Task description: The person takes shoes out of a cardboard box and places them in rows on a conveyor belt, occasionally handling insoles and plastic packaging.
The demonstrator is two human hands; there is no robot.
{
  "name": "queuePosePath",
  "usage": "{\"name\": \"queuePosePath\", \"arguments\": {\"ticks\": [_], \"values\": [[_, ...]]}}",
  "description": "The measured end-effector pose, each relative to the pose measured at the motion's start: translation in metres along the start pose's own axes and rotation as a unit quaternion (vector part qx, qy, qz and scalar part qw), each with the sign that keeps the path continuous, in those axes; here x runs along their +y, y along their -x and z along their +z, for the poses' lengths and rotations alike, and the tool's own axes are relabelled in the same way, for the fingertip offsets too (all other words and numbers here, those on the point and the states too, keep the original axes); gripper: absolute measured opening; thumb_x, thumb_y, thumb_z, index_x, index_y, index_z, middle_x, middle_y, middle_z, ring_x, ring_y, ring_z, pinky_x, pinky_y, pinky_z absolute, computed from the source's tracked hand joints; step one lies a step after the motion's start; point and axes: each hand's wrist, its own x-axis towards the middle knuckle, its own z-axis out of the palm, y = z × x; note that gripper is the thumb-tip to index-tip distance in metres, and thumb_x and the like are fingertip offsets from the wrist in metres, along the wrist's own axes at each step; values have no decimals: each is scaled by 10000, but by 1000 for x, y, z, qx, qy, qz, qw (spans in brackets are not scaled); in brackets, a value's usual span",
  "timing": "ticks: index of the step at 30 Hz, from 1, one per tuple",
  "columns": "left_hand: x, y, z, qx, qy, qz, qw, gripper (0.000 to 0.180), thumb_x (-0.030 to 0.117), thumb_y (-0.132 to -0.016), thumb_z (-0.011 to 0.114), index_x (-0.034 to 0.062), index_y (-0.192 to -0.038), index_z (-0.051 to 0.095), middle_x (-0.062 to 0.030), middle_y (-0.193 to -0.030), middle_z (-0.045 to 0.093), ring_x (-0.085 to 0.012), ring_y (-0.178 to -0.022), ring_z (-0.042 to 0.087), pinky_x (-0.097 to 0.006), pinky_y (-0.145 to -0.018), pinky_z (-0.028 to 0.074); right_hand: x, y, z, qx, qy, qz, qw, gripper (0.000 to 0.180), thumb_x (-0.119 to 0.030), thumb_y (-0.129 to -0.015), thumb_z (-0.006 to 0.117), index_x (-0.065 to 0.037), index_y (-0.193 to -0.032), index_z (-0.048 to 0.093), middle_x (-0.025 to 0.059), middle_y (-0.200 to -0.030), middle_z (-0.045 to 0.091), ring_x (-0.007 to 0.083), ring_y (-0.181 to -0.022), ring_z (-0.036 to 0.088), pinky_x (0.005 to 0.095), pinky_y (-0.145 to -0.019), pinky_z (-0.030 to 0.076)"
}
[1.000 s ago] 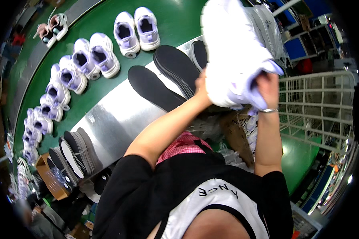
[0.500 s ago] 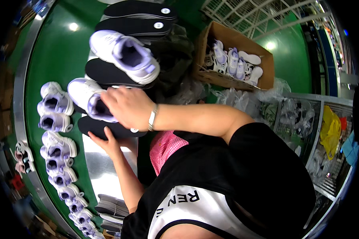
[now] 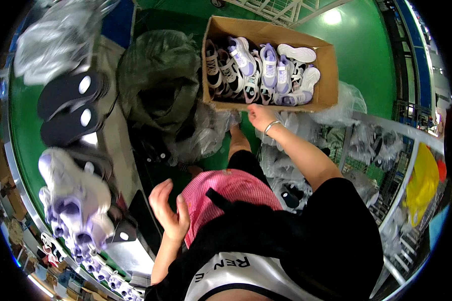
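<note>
My right hand (image 3: pixel 261 119) is at the near side of a cardboard box (image 3: pixel 326 65), its fingers curled together with nothing visible in them. Whether it touches the cardboard I cannot tell. White-and-lavender sneakers (image 3: pixel 269 70) lie in the box beside black-and-white sneakers (image 3: pixel 230 71) and others turned sole up. My left hand (image 3: pixel 171 209) hovers at the left of my pink checked apron (image 3: pixel 231 188), bare, with the thumb apart from the fingers. Left of it, blurred white-and-lavender sneakers (image 3: pixel 75 190) stand by black insoles (image 3: pixel 63 93).
A dark green plastic bag (image 3: pixel 158 75) slumps between the metal worktable (image 3: pixel 110 62) and the box. Clear plastic bags (image 3: pixel 201 138) lie around the box. A wire rack (image 3: pixel 407 125) with a yellow bag (image 3: pixel 421 180) stands at the right. More sneakers line the left side.
My right hand has left the sneaker on the worktable and moved right to the box. My left hand has come off the black insole. The view has turned right.
</note>
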Motion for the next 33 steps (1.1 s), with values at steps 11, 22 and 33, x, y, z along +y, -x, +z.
{"name": "queuePosePath", "arguments": {"ticks": [11, 22, 33], "values": [[-123, -275, 394, -249, 18, -153, 956, 541, 257, -739, 539, 1, -1176, 349, -208, -1132, 427, -347, -1053, 390, -374, -886, 321, 197, -228, -39, 91, 187, -37, 978, 441, -112, -708, 524, -52, -1124, 390, 94, -1100, 453, 250, -1023, 418, 366, -806, 396], [-138, -369, 531, -422, -296, -128, 847, 684, 442, -665, 593, 60, -1192, 383, -153, -1156, 436, -235, -1092, 408, -343, -891, 352, 232, -316, -46, -15, 371, -45, 928, 289, -112, -732, 435, -89, -1017, 479, 37, -970, 516, 184, -945, 452, 373, -761, 347], [31, -243, 312, -211, -282, 72, 933, 116, 176, -635, 519, 107, -711, 573, -54, -782, 503, -214, -790, 480, -357, -650, 397, 110, -114, -180, 76, 114, -109, 985, 570, -189, -530, 702, -11, -1023, 479, 156, -993, 514, 296, -939, 468, 380, -841, 332]]}}
